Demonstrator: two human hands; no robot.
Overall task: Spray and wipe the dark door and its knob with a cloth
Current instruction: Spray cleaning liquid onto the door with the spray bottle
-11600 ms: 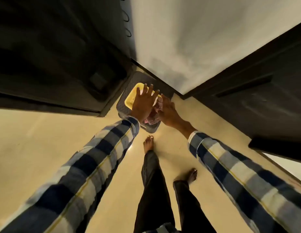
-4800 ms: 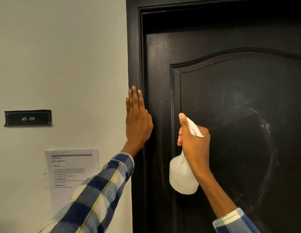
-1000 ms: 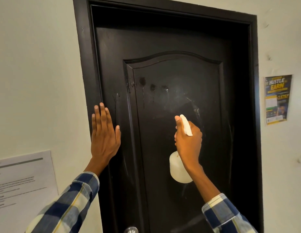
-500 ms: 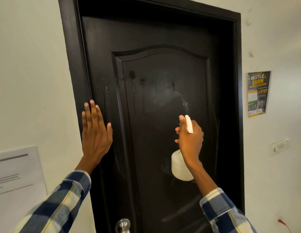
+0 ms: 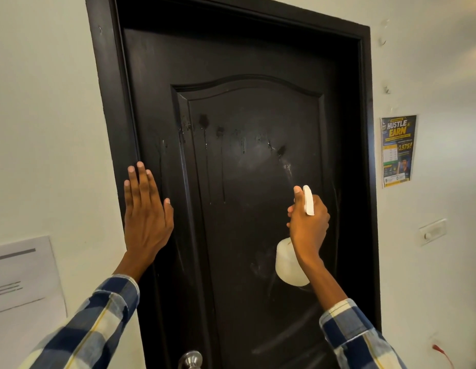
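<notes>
The dark door [image 5: 247, 107] fills the middle of the view, shut in its black frame. Wet spots and drip streaks run across its raised panel at about head height. My right hand [image 5: 308, 227] grips a white spray bottle [image 5: 288, 265], nozzle pointed at the panel's right side. My left hand [image 5: 145, 211] rests flat with straight fingers on the door's left edge and frame. The silver knob [image 5: 190, 360] shows at the bottom edge, left of centre. No cloth is in view.
A printed sheet [image 5: 21, 275] is stuck on the pale wall to the left. A blue and yellow poster [image 5: 398, 150] hangs to the right of the frame, with a wall switch [image 5: 432, 231] below it and a red cable end [image 5: 442, 352] near the lower right corner.
The view has pulled back and tilted, showing more of the door and its knob. More wet spots have appeared toward the right of the panel. Both hands keep their hold and place.
</notes>
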